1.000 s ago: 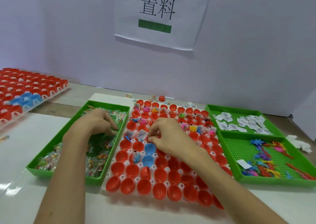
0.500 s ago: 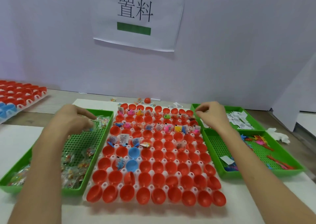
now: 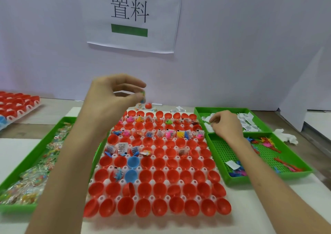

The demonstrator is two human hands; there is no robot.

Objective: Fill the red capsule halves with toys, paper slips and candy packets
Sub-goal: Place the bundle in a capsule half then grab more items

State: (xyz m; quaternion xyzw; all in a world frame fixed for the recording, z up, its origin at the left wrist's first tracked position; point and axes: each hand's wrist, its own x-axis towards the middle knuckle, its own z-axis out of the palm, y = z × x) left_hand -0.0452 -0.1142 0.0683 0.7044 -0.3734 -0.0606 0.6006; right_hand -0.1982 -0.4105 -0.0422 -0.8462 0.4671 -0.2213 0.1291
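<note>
My left hand (image 3: 111, 99) has risen from the left candy tray (image 3: 18, 208), pinching a candy packet (image 3: 142, 97) above the far red capsule halves (image 3: 161, 162), while my right hand (image 3: 225, 124) now pinches paper slips (image 3: 247, 126) far right: two fillings ready.

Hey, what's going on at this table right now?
A person is filling red plastic capsule halves in a white holder tray. The left hand, raised above it, pinches a small colourful packet in its fingers. The right hand is down among white paper slips in the far green tray; whether it holds one is unclear. Several far rows hold items; the nearest rows are empty.
</note>
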